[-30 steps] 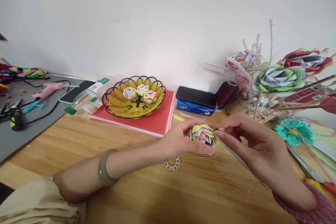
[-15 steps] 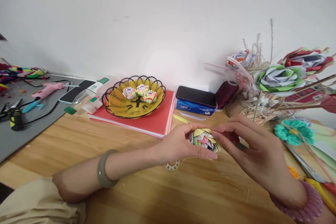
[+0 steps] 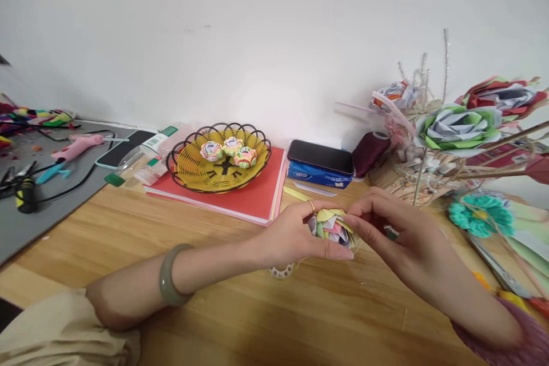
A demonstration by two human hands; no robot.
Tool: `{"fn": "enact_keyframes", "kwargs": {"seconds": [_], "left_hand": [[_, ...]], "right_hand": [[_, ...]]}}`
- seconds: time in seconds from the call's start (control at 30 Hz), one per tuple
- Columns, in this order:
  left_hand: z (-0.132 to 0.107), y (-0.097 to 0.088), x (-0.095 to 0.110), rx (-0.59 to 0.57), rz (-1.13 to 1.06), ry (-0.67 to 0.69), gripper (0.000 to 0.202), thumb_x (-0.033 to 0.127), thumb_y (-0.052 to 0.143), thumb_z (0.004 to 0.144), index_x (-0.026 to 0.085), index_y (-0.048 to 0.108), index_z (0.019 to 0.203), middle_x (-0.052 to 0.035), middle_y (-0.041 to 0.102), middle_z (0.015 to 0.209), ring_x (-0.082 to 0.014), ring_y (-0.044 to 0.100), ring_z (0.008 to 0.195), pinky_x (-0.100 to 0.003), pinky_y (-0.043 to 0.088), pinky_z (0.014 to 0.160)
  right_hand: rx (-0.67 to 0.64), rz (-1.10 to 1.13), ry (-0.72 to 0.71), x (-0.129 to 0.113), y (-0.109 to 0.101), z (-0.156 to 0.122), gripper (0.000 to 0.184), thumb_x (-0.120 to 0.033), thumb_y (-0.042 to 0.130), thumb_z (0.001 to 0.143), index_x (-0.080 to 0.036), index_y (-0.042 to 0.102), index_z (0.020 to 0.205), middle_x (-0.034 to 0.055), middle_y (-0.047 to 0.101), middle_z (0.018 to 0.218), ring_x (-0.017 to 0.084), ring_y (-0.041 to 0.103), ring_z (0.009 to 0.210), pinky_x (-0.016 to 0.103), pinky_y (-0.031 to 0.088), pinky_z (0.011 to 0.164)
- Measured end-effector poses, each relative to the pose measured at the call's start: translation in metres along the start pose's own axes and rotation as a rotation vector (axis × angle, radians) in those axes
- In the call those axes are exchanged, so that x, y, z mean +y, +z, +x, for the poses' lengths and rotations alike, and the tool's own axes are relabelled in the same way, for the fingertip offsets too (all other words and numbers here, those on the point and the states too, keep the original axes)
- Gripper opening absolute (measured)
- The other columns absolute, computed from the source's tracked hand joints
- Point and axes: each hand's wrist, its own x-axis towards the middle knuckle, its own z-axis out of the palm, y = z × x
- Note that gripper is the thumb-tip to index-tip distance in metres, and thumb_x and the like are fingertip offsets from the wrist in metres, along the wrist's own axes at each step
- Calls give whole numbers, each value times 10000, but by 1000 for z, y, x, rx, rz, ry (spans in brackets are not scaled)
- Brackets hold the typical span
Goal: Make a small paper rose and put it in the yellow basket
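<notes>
My left hand (image 3: pixel 295 234) is closed around a small folded paper flower (image 3: pixel 331 226) with yellow, green, pink and grey petals. The thumb lies along its near side and the fingers pass behind it. My right hand (image 3: pixel 398 234) pinches the flower's right edge between thumb and fingers; what lies deeper between those fingers is hidden. A thin thread (image 3: pixel 300 261) trails below the flower, close to a white bobbin (image 3: pixel 282 271) with holes, partly covered by my left hand.
A yellow wicker basket (image 3: pixel 193 168) with three paper flowers rests on red paper (image 3: pixel 257 200). Behind my hands, a phone (image 3: pixel 319 155) lies on a blue tissue pack (image 3: pixel 319 174). Scissors (image 3: pixel 500 269) and a flower arrangement (image 3: pixel 458 126) are right; a pink glue gun (image 3: pixel 79 147) is left.
My right wrist has shifted slightly to the right and down, while its fingertips stay at the flower's edge. The left hand and the flower have barely moved.
</notes>
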Motion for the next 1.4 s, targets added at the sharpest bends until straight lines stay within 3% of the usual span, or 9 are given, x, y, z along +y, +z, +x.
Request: {"fn": "enact_keyframes", "kwargs": {"seconds": [0.2, 0.37, 0.47, 0.63, 0.83, 1.0, 1.17, 1.4], "left_hand": [[3, -1, -1, 10, 2, -41, 545, 247, 786, 521, 171, 583, 1021, 4, 578, 802, -114, 503, 711, -262, 380, 697], [7, -3, 0, 132, -90, -55, 557, 262, 815, 460, 173, 576, 956, 4, 580, 822, -128, 519, 764, -292, 372, 779], [8, -3, 1, 163, -189, -2, 555, 279, 829, 429, 169, 538, 888, 10, 582, 802, -117, 518, 760, -286, 371, 789], [8, -1, 3, 143, -282, 66, 606, 224, 835, 413, 181, 498, 915, 10, 578, 839, -103, 518, 743, -266, 388, 736], [7, -3, 2, 77, -196, 60, 549, 202, 812, 475, 163, 537, 949, -5, 581, 868, -120, 529, 805, -296, 377, 818], [4, -1, 1, 86, -151, 147, 540, 170, 789, 518, 176, 470, 955, -11, 583, 868, -135, 565, 797, -281, 414, 745], [0, 3, -1, 149, 0, 242, 533, 178, 773, 554, 201, 415, 948, 17, 525, 856, -98, 512, 756, -226, 401, 677], [-4, 3, -1, 231, 272, 304, 507, 274, 752, 586, 213, 417, 961, 5, 480, 895, -114, 456, 751, -242, 388, 655]], "right_hand": [[-8, 53, 163, 0, 6, 1, 199, -324, 509, 847, -207, 543, 688, -20, 524, 591, 123, 473, 511, 246, 370, 460], [171, 96, 168, -1, 5, -3, 150, -337, 525, 842, -229, 547, 740, -24, 505, 618, 125, 454, 522, 251, 365, 458], [262, 76, 68, -5, 4, -7, 65, -279, 542, 837, -253, 551, 778, -24, 499, 635, 123, 444, 518, 253, 357, 444], [227, -111, -134, -8, 6, -9, 94, -174, 570, 813, -242, 565, 878, -19, 486, 621, 117, 456, 511, 246, 359, 423], [217, -187, -241, -2, 5, -6, 177, -135, 556, 824, -255, 572, 952, 22, 605, 743, 129, 550, 580, 242, 434, 458], [240, -238, -285, 0, 6, -7, 161, -122, 571, 816, -214, 580, 948, 24, 601, 709, 106, 545, 549, 213, 429, 437], [293, -361, -356, 2, 11, -10, 142, -149, 569, 824, -206, 574, 953, 28, 620, 710, 110, 559, 546, 220, 433, 439], [338, -517, -452, -2, 12, -14, 224, -118, 605, 776, -192, 556, 982, 38, 636, 673, 155, 604, 565, 263, 467, 505]]}}
